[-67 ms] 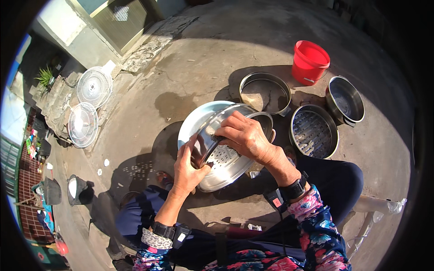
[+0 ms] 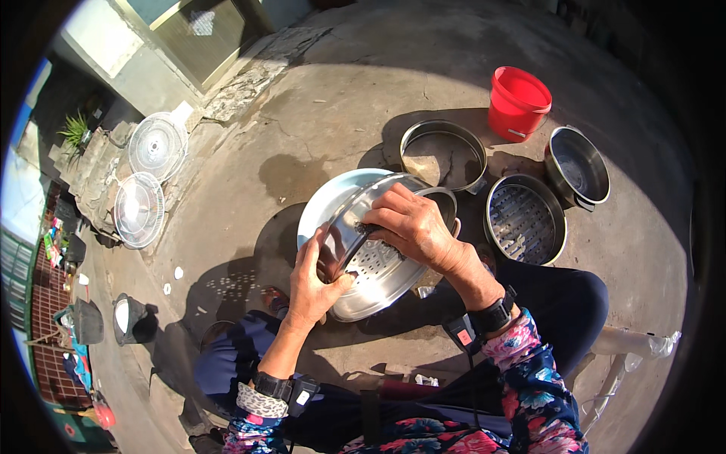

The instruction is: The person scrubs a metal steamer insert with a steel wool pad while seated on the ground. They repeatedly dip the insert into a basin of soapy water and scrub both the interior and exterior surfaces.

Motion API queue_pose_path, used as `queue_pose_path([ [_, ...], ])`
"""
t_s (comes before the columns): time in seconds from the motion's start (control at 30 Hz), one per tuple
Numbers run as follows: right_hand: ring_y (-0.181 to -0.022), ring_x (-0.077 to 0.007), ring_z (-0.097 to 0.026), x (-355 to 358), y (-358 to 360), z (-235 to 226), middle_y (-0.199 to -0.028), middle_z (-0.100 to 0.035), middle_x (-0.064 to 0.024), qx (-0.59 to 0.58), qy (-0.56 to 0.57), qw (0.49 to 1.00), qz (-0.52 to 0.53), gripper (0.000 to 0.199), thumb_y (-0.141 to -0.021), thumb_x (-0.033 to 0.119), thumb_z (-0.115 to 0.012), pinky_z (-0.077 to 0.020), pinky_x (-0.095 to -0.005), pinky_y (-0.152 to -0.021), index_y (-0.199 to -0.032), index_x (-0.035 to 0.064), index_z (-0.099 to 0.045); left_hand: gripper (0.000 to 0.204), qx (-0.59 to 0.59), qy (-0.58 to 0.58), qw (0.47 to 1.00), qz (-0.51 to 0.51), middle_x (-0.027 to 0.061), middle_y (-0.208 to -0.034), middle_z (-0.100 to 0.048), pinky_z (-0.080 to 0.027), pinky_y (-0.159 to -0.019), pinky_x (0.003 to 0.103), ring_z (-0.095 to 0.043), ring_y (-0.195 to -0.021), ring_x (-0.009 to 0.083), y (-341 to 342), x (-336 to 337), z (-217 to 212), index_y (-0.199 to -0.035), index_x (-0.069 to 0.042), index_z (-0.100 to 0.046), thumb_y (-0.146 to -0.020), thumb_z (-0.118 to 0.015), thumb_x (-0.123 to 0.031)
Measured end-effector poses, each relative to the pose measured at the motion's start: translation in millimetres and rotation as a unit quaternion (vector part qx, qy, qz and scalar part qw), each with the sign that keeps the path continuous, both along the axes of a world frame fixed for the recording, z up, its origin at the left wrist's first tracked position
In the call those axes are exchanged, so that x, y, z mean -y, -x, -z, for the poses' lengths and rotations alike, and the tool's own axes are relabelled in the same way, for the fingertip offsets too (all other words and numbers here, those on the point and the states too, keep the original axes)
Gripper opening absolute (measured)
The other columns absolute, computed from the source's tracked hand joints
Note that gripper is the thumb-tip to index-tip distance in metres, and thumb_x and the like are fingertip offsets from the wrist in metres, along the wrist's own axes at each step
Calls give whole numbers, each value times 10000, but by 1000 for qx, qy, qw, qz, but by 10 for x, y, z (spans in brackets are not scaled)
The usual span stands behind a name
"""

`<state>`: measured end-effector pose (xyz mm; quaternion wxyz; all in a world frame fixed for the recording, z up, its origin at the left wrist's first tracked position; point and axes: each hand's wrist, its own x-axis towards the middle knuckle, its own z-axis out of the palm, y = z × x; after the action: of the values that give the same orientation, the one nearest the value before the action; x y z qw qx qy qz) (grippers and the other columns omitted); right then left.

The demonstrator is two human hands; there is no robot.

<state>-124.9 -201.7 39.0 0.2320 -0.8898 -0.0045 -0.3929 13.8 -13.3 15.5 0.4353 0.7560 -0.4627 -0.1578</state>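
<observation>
A shiny steel steamer pan (image 2: 374, 291) with a perforated bottom is held tilted over a pale blue basin (image 2: 314, 208). My left hand (image 2: 311, 284) grips its raised rim, with the thumb inside and the fingers outside. My right hand (image 2: 416, 227) is bent over the inside of the pan, its fingers closed on a dark scouring pad (image 2: 365, 228) pressed to the steel wall. Most of the pad is hidden under the fingers. A loop handle (image 2: 457, 227) shows at the pan's right side.
Beyond the basin stands a round steel pan (image 2: 431, 147). To the right are a slotted steamer tray (image 2: 518, 244), a deep steel pot (image 2: 586, 178) and a red bucket (image 2: 508, 125). Two white fan grilles (image 2: 157, 145) lean at the left. A dark bucket (image 2: 140, 321) sits nearer.
My right hand has shifted very slightly to the right with the pad. The pan and my left hand have stayed almost in place.
</observation>
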Motion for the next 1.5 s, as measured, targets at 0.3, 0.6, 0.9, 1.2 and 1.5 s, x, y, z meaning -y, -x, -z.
queue_pose_path([
  [0.3, -825, -251, -583, 353, 174, 148, -850, -609, -70, 53, -199, 975, 79, 295, -658, 33, -771, -479, -334, -721, -933, 49, -666, 968, -247, 69, 966, 26, 143, -1388, -438, -292, -1093, 380, -418, -1284, 239, -274, -150, 50, -1421, -7, -337, -795, -527, -720],
  [0.6, -812, -217, -619, 444, 182, 329, -834, -631, -82, 59, -315, 941, 109, 258, -688, 36, -769, -481, -307, -752, -928, 29, -675, 1026, -91, 85, 986, 113, 159, -1427, -374, -310, -1084, 389, -323, -1353, 267, -204, -160, 55, -1473, -65, -213, -704, -804, -400],
  [0.9, -855, -195, -622, 333, 108, 318, -888, -639, -76, 23, -276, 957, 84, 219, -722, 10, -741, -481, -290, -795, -932, 7, -677, 614, -4, 90, 996, 10, 151, -1301, -499, -361, -1040, 365, -450, -1241, 308, -130, -169, 109, -1254, -32, -538, -649, -562, 67],
  [1.2, -836, -236, -566, -170, -99, 55, -865, -596, -27, 25, -59, 998, 2, 271, -647, 79, -763, -511, -336, -677, -897, 69, -661, 622, 26, 89, 996, -6, 155, -1253, -486, -382, -997, 323, -500, -1185, 283, -63, -116, 122, -1198, -17, -602, -588, -510, 66],
  [1.5, -867, -254, -567, -44, -56, 152, -876, -610, -56, 7, -111, 994, 17, 267, -669, 62, -756, -499, -354, -747, -920, 43, -668, 615, 17, 98, 995, 9, 146, -1209, -500, -391, -983, 312, -518, -1149, 267, -68, -102, 58, -1173, -30, -619, -577, -518, 82],
])
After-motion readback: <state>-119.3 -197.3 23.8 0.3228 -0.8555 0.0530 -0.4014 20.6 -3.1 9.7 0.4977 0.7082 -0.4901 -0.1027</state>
